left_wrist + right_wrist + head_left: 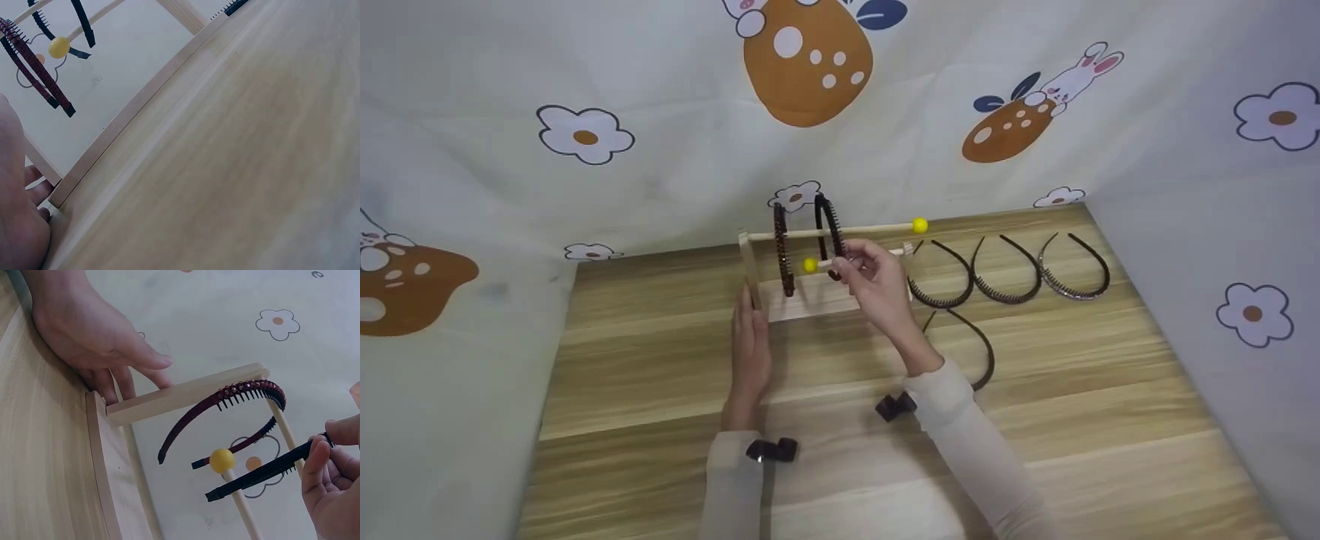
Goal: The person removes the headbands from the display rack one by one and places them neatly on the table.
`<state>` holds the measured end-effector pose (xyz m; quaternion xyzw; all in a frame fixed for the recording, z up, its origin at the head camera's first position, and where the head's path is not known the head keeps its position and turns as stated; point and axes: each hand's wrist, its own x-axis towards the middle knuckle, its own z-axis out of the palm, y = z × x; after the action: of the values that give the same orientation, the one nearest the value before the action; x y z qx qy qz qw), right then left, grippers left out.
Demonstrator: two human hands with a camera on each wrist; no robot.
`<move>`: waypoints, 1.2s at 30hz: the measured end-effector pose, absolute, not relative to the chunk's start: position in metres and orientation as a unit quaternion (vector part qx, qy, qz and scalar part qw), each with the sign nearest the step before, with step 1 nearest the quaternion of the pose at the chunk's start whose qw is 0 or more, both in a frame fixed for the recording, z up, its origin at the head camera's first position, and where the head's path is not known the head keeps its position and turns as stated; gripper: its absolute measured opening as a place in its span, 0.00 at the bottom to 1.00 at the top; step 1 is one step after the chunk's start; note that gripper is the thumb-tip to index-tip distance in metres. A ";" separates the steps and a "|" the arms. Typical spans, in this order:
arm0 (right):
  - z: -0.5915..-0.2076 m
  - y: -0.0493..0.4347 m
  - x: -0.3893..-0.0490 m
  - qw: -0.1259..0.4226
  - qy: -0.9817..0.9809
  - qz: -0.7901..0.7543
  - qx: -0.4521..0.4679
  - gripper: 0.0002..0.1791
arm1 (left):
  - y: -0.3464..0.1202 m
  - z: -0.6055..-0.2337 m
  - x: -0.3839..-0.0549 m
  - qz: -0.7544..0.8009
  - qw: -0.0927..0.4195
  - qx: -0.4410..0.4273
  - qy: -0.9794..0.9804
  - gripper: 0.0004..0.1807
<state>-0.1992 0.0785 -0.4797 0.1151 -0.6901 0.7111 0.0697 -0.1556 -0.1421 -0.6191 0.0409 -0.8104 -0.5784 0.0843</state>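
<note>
A wooden rack (pixel 750 270) with two rods tipped by yellow balls stands by the back wall. My left hand (pixel 750 345) rests with straight fingers against its left upright (pixel 185 399), low near the base. Around the back rod hangs a dark red sparkly headband (pixel 197 413) with comb teeth. My right hand (pixel 877 285) pinches a black toothed headband (pixel 264 475) between thumb and fingers, at the front rod. This headband stands upright, its far part overlapping the back rod in the head view. Its ends show beside the front yellow ball (pixel 223 461).
Right of the rack, a row of three toothed headbands lies on the wood-grain table: a dark one (pixel 970 281), another dark one (pixel 1039 277) and a glittery one (pixel 1107 276). Nearer, a fourth headband (pixel 991 356) is partly behind the right wrist. A patterned cloth wall (pixel 682 187) closes the back.
</note>
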 end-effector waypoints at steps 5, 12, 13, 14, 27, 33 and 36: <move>-0.475 0.082 -0.198 0.080 -0.685 0.713 0.125 0.10 | -0.142 -0.617 -0.155 -0.582 0.086 0.038 -0.808 0.35; -0.468 0.086 -0.195 0.089 -0.681 0.714 0.135 0.10 | -0.142 -0.618 -0.155 -0.581 0.086 0.038 -0.808 0.36; -0.468 0.086 -0.194 0.089 -0.681 0.714 0.137 0.10 | -0.142 -0.618 -0.155 -0.581 0.087 0.038 -0.808 0.36; -0.467 0.086 -0.194 0.089 -0.681 0.713 0.138 0.10 | -0.142 -0.617 -0.155 -0.581 0.087 0.038 -0.808 0.36; -0.463 0.093 -0.192 0.108 -0.680 0.711 0.145 0.09 | -0.142 -0.617 -0.156 -0.577 0.102 0.026 -0.810 0.34; -0.462 0.097 -0.191 0.119 -0.682 0.705 0.154 0.10 | -0.142 -0.618 -0.158 -0.578 0.107 0.019 -0.809 0.34; -0.460 0.100 -0.191 0.119 -0.682 0.706 0.149 0.10 | -0.141 -0.618 -0.156 -0.580 0.104 0.023 -0.807 0.36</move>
<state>-0.1908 0.0995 -0.4605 0.1494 -0.6821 0.7058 0.1194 -0.1563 -0.1411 -0.6182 0.0226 -0.8074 -0.5804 0.1037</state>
